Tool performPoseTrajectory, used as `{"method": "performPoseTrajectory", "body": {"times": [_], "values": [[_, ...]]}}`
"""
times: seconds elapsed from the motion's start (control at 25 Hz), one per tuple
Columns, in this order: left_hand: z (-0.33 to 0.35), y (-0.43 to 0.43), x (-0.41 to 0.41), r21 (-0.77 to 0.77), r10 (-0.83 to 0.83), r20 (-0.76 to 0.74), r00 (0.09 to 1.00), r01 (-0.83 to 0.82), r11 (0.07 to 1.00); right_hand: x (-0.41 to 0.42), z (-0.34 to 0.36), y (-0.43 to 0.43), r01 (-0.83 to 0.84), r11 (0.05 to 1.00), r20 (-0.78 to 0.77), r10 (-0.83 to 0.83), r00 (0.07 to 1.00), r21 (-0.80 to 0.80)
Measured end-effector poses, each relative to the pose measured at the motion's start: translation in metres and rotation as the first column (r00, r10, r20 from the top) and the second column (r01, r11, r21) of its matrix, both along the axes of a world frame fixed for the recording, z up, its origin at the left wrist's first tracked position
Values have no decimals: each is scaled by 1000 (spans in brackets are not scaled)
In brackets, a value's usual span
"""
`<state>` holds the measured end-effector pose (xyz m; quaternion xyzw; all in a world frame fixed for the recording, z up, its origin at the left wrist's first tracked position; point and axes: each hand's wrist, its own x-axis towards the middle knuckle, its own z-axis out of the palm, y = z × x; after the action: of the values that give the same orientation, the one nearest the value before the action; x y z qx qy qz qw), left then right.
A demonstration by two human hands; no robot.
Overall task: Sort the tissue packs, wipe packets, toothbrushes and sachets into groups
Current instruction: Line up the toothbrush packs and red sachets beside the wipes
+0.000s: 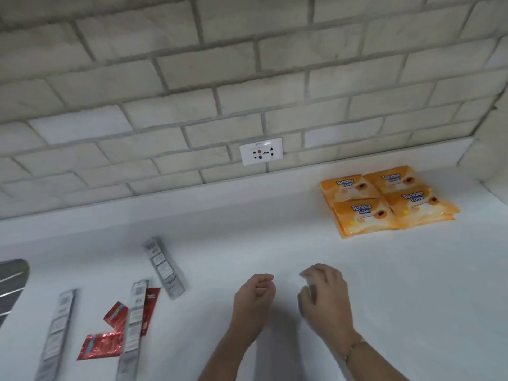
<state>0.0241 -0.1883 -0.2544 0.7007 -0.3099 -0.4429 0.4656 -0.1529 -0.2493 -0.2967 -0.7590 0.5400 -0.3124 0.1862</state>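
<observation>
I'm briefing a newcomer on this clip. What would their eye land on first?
The orange packs grouped at the far right of the counter stand out most against its white surface. Then come the red sachets lying among long grey toothbrush packages at the near left, and the left hand and right hand at centre front.

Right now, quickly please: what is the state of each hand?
Left hand: closed, fingers curled, holding nothing.
Right hand: fingers curled round a pale pack, too blurred to identify.
</observation>
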Motion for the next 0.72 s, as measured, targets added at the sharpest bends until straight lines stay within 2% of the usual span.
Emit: {"method": "performPoseTrajectory", "body": {"times": [0.08, 0.16, 0.2, 0.28, 0.36, 0.4, 0.52, 0.64, 0.72], "values": [[6, 17, 26, 18, 42, 92, 995, -44, 999, 32, -3, 12, -158, 986, -180, 148, 972, -46], [11, 35, 56, 45, 125, 287, 950, -144, 989, 60, 1, 13, -171, 985, -248, 158, 956, -30], [14, 44, 74, 59, 154, 418, 895, -196, 979, 74, 3, 13, -157, 988, -262, 149, 953, -8], [12, 55, 108, 31, 162, 672, 722, -245, 969, 92, 3, 12, -161, 987, -333, 159, 930, 21], [8, 60, 141, 48, 121, 800, 588, -264, 963, 103, 1, 13, -146, 987, -409, 161, 898, 69], [6, 59, 153, 102, 81, 817, 571, -280, 955, 104, 1, 14, -126, 987, -428, 157, 890, 101], [7, 47, 173, 266, -11, 791, 612, -329, 906, 108, 3, 16, -121, 984, -410, 165, 897, 131], [10, 36, 185, 299, -31, 788, 615, -338, 892, 111, 8, 14, -127, 983, -412, 170, 895, 131], [14, 35, 191, 279, -31, 766, 642, -289, 916, 111, 8, 15, -120, 984, -421, 167, 892, 135]]}}
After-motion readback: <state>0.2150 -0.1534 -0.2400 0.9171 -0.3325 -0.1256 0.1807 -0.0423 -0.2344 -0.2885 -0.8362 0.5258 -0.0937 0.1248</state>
